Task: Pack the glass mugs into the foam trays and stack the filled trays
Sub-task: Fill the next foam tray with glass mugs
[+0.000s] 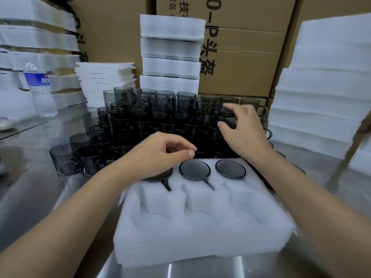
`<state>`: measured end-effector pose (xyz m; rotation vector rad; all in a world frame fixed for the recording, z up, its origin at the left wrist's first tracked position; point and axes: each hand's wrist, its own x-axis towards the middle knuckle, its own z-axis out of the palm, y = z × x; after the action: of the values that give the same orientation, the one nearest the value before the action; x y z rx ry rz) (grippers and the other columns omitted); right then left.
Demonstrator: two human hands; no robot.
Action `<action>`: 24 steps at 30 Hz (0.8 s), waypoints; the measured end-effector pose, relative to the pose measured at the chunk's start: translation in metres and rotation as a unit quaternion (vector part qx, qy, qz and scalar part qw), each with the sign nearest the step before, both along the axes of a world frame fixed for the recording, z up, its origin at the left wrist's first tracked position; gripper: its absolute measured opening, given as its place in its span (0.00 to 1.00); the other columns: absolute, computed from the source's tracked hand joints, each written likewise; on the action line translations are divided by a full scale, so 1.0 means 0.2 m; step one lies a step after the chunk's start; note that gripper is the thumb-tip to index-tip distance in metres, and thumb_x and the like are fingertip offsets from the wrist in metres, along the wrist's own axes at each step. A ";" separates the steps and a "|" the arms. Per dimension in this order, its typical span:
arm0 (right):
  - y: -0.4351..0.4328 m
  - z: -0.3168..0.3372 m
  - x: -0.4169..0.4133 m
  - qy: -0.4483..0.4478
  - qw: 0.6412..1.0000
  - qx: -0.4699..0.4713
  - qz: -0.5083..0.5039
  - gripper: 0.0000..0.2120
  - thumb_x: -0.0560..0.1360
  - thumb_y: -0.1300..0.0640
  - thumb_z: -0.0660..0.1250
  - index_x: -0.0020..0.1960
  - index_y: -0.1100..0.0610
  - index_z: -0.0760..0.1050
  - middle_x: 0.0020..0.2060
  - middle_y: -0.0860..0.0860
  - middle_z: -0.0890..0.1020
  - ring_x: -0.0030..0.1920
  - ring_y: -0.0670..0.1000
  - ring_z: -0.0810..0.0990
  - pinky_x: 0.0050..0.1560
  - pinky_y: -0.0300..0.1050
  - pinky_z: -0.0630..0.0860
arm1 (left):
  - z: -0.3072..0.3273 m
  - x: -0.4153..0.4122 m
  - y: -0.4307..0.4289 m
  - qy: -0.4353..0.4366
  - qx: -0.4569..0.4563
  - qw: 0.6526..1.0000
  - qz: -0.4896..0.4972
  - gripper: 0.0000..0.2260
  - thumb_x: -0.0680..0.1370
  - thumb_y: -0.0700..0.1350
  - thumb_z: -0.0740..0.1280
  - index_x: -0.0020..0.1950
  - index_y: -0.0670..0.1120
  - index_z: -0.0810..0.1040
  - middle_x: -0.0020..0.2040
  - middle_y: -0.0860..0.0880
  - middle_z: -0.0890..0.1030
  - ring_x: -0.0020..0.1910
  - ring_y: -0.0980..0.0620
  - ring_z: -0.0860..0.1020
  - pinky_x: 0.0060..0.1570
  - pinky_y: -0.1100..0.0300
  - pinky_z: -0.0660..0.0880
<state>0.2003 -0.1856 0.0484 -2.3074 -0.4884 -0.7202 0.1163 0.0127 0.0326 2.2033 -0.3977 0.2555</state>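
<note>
Nearest on the shiny steel bench (30, 187) sits a white rectangular foam tray (200, 237), with 3 smoky grey glass mugs (194, 169) filling its far row. Over the leftmost mug the left hand (160, 155) hovers loosely curled, holding nothing. Beyond, the right hand (245, 131) reaches spread-fingered at the stacked loose mugs (152, 109), gripping none.

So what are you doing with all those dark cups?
A person is packing dark glass mugs into a white foam tray. Three mugs sit in the far row, and the three near slots are empty. The left hand hangs over the far-left mug, holding nothing. The right hand reaches, fingers spread, into the pile of loose mugs behind the tray.
</note>
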 end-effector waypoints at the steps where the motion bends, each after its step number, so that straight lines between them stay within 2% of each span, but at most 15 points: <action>1: 0.02 0.03 0.02 -0.004 1.000 -0.028 -0.006 0.25 0.76 0.52 0.64 0.72 0.46 0.64 0.62 0.49 0.67 0.64 0.52 0.68 0.66 0.50 0.64 | 0.00 0.00 0.00 0.000 -0.002 1.000 -0.001 0.05 0.76 0.50 0.69 0.49 0.57 0.83 0.45 0.59 0.85 0.49 0.61 0.81 0.57 0.60 0.75; 3: 0.05 0.09 0.06 0.003 0.994 -0.105 -0.013 0.29 0.75 0.50 0.64 0.74 0.44 0.60 0.67 0.51 0.65 0.69 0.55 0.63 0.68 0.55 0.58 | 0.00 0.00 0.00 0.000 -0.005 1.000 -0.002 0.05 0.75 0.50 0.69 0.49 0.57 0.83 0.45 0.58 0.85 0.49 0.61 0.81 0.56 0.60 0.75; 5: 0.08 0.14 0.09 0.022 0.986 -0.166 -0.020 0.28 0.73 0.46 0.64 0.72 0.42 0.61 0.69 0.51 0.64 0.70 0.56 0.61 0.67 0.57 0.56 | 0.00 0.00 0.00 0.000 -0.006 1.000 -0.003 0.05 0.75 0.50 0.69 0.49 0.57 0.83 0.45 0.58 0.85 0.48 0.61 0.81 0.55 0.62 0.76; 9: 0.13 0.17 0.11 0.024 0.985 -0.168 -0.020 0.21 0.74 0.45 0.66 0.65 0.46 0.70 0.66 0.50 0.68 0.66 0.54 0.66 0.67 0.57 0.58 | -0.01 0.01 0.00 -0.007 -0.008 1.000 -0.006 0.05 0.76 0.49 0.70 0.49 0.56 0.83 0.44 0.58 0.85 0.47 0.61 0.81 0.51 0.66 0.75; 12: 0.13 0.17 0.09 0.008 0.992 -0.124 0.003 0.14 0.75 0.50 0.67 0.60 0.51 0.74 0.62 0.50 0.70 0.61 0.54 0.71 0.66 0.54 0.64 | -0.01 0.01 0.01 -0.003 -0.005 1.000 -0.007 0.04 0.76 0.50 0.70 0.48 0.58 0.83 0.44 0.59 0.84 0.47 0.63 0.81 0.50 0.68 0.75; 14: 0.12 0.17 0.07 -0.006 0.996 -0.086 0.015 0.10 0.75 0.53 0.69 0.55 0.54 0.76 0.59 0.50 0.71 0.56 0.52 0.74 0.61 0.47 0.69 | -0.01 0.01 0.01 -0.001 -0.001 1.000 -0.007 0.04 0.76 0.50 0.70 0.48 0.59 0.82 0.44 0.60 0.84 0.47 0.63 0.81 0.50 0.69 0.75; 17: 0.08 0.20 -0.01 -0.053 0.998 -0.015 0.009 0.04 0.74 0.55 0.70 0.47 0.53 0.76 0.53 0.48 0.70 0.50 0.48 0.74 0.50 0.35 0.68 | -0.01 0.01 0.01 -0.007 0.007 1.000 -0.006 0.04 0.76 0.50 0.69 0.48 0.59 0.83 0.44 0.61 0.84 0.47 0.63 0.80 0.49 0.70 0.74; 20: 0.02 0.20 -0.12 -0.079 0.994 0.076 0.022 0.04 0.72 0.54 0.72 0.43 0.50 0.76 0.52 0.45 0.71 0.45 0.44 0.75 0.42 0.26 0.67 | 0.00 0.01 0.01 -0.005 0.006 1.000 -0.007 0.04 0.76 0.50 0.69 0.49 0.58 0.83 0.44 0.61 0.84 0.47 0.63 0.80 0.49 0.71 0.74; 22: 0.01 0.15 -0.20 -0.070 0.989 0.122 0.055 0.05 0.71 0.54 0.72 0.42 0.48 0.76 0.52 0.41 0.70 0.45 0.43 0.76 0.47 0.24 0.69 | 0.00 0.01 0.00 -0.004 0.006 1.000 -0.009 0.05 0.76 0.50 0.69 0.49 0.59 0.82 0.45 0.61 0.84 0.48 0.63 0.80 0.52 0.68 0.75; 24: 0.02 0.08 -0.25 -0.058 0.986 0.142 0.068 0.08 0.70 0.55 0.73 0.41 0.46 0.75 0.55 0.41 0.70 0.48 0.46 0.76 0.54 0.31 0.71 | -0.01 0.02 0.01 0.000 -0.005 1.000 -0.011 0.06 0.76 0.50 0.69 0.51 0.59 0.81 0.45 0.59 0.85 0.49 0.62 0.81 0.57 0.61 0.75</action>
<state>0.1500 -0.1807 0.0638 -1.9562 -0.5523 -0.8054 0.1198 0.0140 0.0313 2.1876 -0.4197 0.2453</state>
